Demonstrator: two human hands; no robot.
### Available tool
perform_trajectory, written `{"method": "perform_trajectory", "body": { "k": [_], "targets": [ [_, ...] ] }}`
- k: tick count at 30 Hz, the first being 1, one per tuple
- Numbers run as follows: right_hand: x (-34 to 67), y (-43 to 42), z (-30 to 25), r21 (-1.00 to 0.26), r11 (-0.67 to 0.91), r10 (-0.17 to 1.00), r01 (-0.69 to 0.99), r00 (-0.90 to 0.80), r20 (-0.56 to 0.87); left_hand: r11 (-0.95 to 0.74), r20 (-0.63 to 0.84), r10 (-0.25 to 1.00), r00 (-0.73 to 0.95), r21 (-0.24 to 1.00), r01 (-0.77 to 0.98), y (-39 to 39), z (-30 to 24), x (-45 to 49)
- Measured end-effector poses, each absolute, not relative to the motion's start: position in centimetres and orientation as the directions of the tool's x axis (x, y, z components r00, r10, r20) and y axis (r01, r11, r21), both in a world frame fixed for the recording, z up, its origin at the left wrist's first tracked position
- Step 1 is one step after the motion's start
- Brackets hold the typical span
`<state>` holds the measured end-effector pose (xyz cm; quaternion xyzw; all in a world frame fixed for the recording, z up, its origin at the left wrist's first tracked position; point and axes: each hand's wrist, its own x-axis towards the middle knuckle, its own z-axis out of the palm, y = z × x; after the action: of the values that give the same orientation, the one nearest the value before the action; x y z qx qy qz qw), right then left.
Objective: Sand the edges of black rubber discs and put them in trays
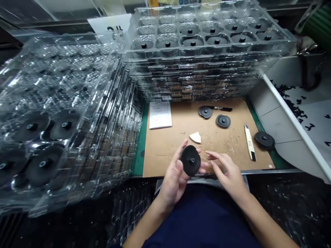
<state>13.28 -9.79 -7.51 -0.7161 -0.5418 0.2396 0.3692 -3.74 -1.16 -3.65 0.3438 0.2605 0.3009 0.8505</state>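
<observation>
My left hand [173,175] holds a black round disc [190,160] with a small centre hub, fingers curled round its left edge. My right hand [224,169] is just to the disc's right, its fingers reaching to the disc's rim, nothing else in it. Both hands hover over the near edge of a brown cardboard sheet [176,141]. Two more black discs [206,112] [223,121] lie farther back on the cardboard, and a third [264,140] rests at its right edge. A small white wedge-shaped piece [196,137] lies just beyond the held disc.
A tall stack of clear plastic trays [201,65] with discs in the top pockets stands at the back. Another leaning stack of trays [59,120] fills the left. A white knife-like tool [249,142], a black pen [222,109] and a printed sheet [160,114] lie on the cardboard. A white bin [297,113] with black scraps is at right.
</observation>
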Motion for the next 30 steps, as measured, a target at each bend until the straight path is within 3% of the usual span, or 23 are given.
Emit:
{"method": "perform_trajectory", "body": {
  "k": [2, 3, 5, 7, 12, 14, 17, 19, 23, 26, 28, 30],
  "targets": [
    [13.3, -10.6, -7.0, -0.795, -0.118, 0.940, 0.594, 0.326, 0.104, 0.152, -0.003, 0.811, 0.585, 0.967, -0.205, -1.4, -4.4, -3.5],
    [13.3, -10.9, -6.7, -0.794, -0.095, 0.933, 0.601, 0.332, 0.140, -0.069, 0.129, 0.816, 0.563, 0.989, -0.128, -1.4, -4.6, -3.4],
    [13.6, -11.5, -6.0, -0.773, -0.012, 0.922, 0.635, 0.306, 0.238, -0.378, 0.326, 0.759, 0.563, 0.926, -0.027, -1.4, -4.9, -3.2],
    [14.1, -11.8, -5.4, -0.721, 0.101, 0.914, 0.685, 0.223, 0.339, -0.509, 0.412, 0.699, 0.585, 0.861, 0.003, -1.3, -4.8, -2.9],
    [15.8, -11.0, -3.9, -0.574, 0.277, 0.909, 0.771, -0.018, 0.416, -0.480, 0.349, 0.697, 0.627, 0.876, 0.046, -1.2, -3.7, -2.2],
    [16.3, -10.4, -3.4, -0.571, 0.300, 0.913, 0.765, -0.057, 0.403, -0.314, 0.173, 0.724, 0.667, 0.945, 0.095, -1.3, -3.4, -1.9],
    [16.3, -9.7, -3.0, -0.690, 0.266, 0.922, 0.673, 0.030, 0.385, 0.062, -0.185, 0.704, 0.685, 0.978, 0.200, -1.1, -3.6, -1.2],
    [16.0, -9.5, -3.6, -0.780, 0.225, 0.926, 0.584, 0.120, 0.357, 0.145, -0.267, 0.702, 0.660, 0.961, 0.235, -0.2, -3.8, -0.8],
    [16.3, -8.7, -7.5, -0.850, 0.103, 0.927, 0.516, 0.260, 0.270, -0.034, -0.112, 0.858, 0.502, 0.961, 0.273, 4.5, -1.8, -0.9],
    [17.6, -7.8, -11.1, -0.823, 0.010, 0.910, 0.568, 0.336, 0.243, -0.262, 0.158, 0.939, 0.304, 0.903, 0.341, 10.6, 2.9, -0.5],
    [18.4, -7.4, -13.0, -0.802, 0.012, 0.906, 0.597, 0.334, 0.261, -0.624, 0.572, 0.760, 0.309, 0.507, 0.595, 15.6, 6.6, 0.6],
    [18.8, -7.3, -14.4, -0.793, 0.031, 0.896, 0.608, 0.335, 0.291, -0.653, 0.628, 0.702, 0.335, 0.381, 0.654, 21.2, 10.0, 2.6]
  ]
}}
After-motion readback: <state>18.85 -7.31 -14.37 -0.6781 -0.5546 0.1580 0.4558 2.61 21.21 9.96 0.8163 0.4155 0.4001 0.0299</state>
